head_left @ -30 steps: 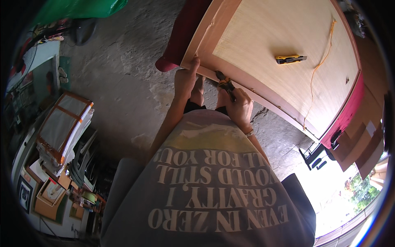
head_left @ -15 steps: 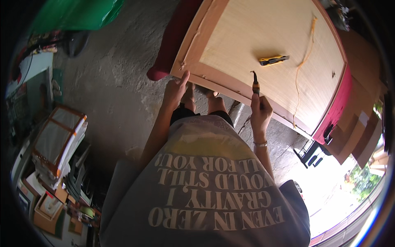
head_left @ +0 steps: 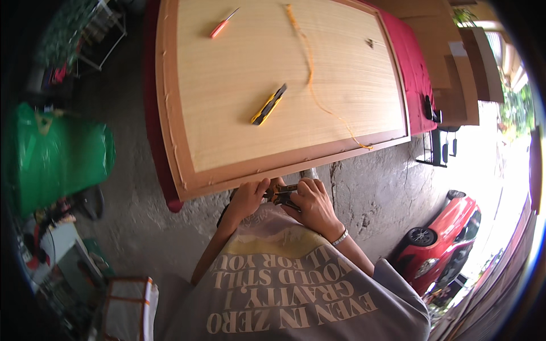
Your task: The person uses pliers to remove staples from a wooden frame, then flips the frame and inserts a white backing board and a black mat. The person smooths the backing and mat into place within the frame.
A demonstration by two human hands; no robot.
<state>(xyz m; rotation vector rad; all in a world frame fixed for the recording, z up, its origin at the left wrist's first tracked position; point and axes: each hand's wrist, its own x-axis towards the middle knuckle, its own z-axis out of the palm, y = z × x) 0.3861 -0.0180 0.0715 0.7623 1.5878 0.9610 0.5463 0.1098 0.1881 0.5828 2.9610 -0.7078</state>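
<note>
concrete floor (head_left: 364, 196) shows below the framed panel (head_left: 227, 113), by whose near edge the right hand (head_left: 316, 208) grips black-and-orange pliers (head_left: 280, 199), best steadied with their nose clear of the left hand (head_left: 248, 198), whose hold i cannot tell.

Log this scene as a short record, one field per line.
Right hand: gripping an orange-and-black hand tool, apparently pliers
Left hand: at the tool's head; exact contact unclear
Work surface: light panel with a brown border, over dark red cloth
On panel: red-handled screwdriver, yellow-and-black utility knife, orange string
Knife and string: apart
Left side: green plastic bundle
Right side: red car
Floor: rough and grey
</note>
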